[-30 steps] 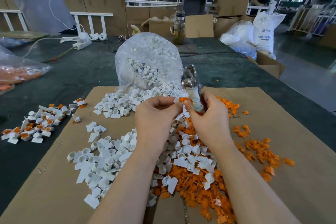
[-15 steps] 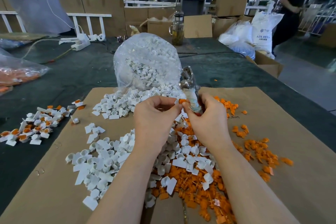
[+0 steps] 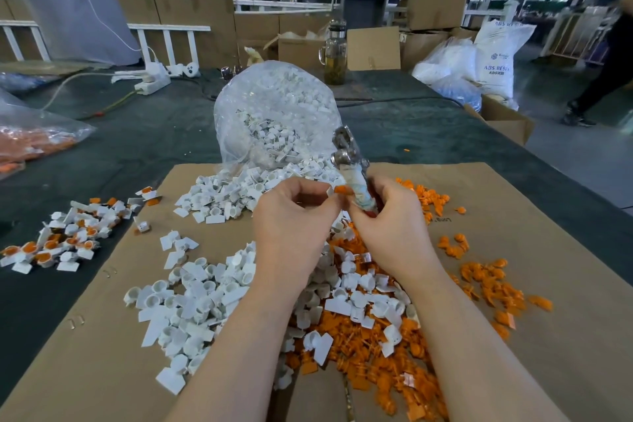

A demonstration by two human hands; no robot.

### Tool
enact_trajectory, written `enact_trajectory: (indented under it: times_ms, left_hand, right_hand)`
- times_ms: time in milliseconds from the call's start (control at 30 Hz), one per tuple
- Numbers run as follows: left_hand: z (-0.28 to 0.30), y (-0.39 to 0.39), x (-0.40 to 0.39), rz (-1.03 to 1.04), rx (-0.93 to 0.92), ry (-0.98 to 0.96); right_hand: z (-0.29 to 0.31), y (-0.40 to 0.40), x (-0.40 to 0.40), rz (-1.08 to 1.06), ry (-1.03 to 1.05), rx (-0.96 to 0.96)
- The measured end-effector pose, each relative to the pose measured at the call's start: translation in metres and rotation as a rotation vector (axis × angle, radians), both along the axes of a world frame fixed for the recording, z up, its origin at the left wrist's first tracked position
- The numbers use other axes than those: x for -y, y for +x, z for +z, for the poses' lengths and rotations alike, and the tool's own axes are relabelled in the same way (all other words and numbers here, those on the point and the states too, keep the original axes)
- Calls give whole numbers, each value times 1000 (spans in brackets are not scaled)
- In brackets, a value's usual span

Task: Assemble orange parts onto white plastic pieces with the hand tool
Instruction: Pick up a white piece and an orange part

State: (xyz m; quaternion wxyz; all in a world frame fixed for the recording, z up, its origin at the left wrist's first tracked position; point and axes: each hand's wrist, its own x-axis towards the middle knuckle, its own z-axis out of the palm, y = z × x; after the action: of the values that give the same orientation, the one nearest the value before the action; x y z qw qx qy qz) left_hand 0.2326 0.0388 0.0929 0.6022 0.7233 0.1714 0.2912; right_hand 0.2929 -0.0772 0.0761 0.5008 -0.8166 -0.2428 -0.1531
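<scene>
Pinching a small orange plastic insert (image 3: 340,189) against a white piece mostly hidden in its curled fingers, the left hand (image 3: 294,219) meets the right hand (image 3: 390,226), which grips one metal hand tool with a taped handle (image 3: 352,175). Seating seems underway; next probably pressing. Loose parts (image 3: 191,301) are too many to count.
</scene>
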Motion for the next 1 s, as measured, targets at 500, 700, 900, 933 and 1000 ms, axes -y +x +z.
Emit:
enact_trajectory:
  times_ms: [500, 700, 900, 933, 1000]
  left_hand:
    - [-1, 3, -15, -28, 56, -198]
    - [1, 3, -18, -36, 93, -192]
    - [0, 2, -19, -55, 98, -175]
    - [-1, 2, -19, -58, 98, -176]
    - [-1, 3, -19, -61, 101, -172]
  right_hand:
    - [7, 2, 19, 156, -152, -189]
    - [8, 1, 20, 237, -267, -224]
    - [8, 0, 18, 214, -244, -185]
    - [8, 0, 18, 213, -241, -188]
    - [8, 0, 18, 221, -263, -185]
